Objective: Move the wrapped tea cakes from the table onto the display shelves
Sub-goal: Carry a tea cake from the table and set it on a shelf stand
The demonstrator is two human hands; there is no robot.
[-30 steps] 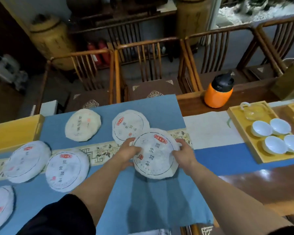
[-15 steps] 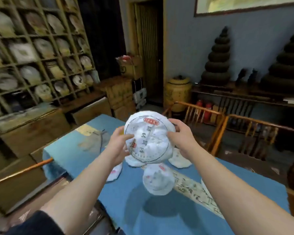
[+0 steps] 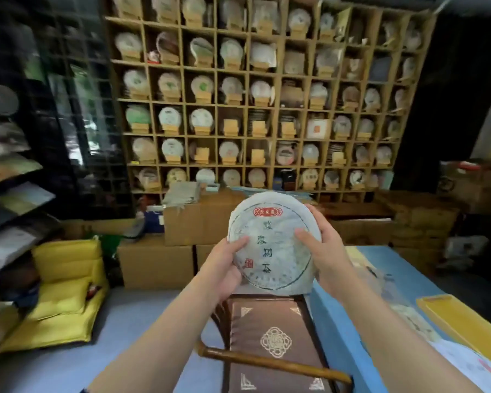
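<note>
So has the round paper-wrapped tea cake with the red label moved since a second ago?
Yes. The round paper-wrapped tea cake has left the blue-clothed table, where it lay, and is now held upright by both hands facing the wooden display shelves.

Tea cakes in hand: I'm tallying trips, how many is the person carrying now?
1 wrapped tea cake, held between left hand and right hand; another could hide behind.
</note>
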